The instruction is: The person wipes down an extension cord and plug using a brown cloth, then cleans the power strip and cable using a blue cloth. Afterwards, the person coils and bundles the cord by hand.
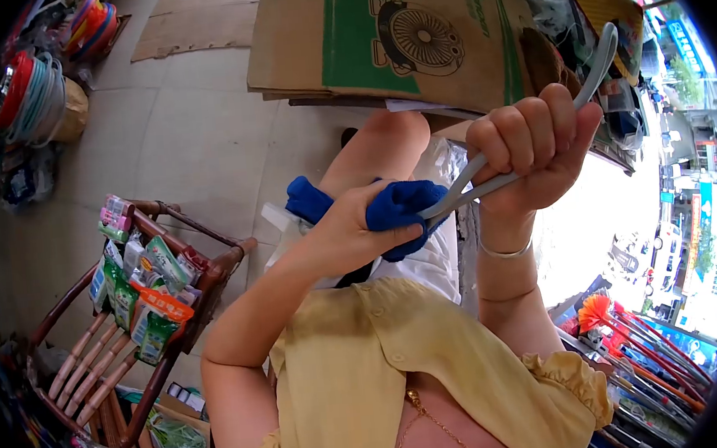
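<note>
My left hand is closed on a bunched blue cloth, which lies against the lower end of a long grey looped handle. What that end joins is hidden by the cloth and my fingers. Wrapped in a fist around the handle is my right hand, up and to the right of the left one. The handle's curved upper end sticks out above the fist. Another blue piece shows past my left wrist; I cannot tell whether it is the same cloth.
Ahead lies a large cardboard box with a fan printed on it. On the left, a bamboo chair holds several small packets. Coiled hoses stand at far left. Long-handled dusters are at lower right, beside a bright street.
</note>
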A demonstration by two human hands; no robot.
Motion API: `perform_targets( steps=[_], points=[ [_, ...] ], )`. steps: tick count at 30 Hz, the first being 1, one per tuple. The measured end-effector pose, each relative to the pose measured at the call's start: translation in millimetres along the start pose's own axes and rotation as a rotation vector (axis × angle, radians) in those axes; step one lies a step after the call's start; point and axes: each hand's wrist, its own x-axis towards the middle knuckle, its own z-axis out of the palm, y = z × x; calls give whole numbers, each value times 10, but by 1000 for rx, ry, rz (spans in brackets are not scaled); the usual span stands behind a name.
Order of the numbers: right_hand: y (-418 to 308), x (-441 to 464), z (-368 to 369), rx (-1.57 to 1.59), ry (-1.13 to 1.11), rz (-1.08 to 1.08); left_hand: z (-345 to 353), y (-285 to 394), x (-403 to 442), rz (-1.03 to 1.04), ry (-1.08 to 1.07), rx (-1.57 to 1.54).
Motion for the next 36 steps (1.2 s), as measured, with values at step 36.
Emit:
perform_targets(
  steps=[36],
  points=[
    [-1526,944,-379,-1336,239,1022,-1084,-843,-722,69,467,-738]
  ],
)
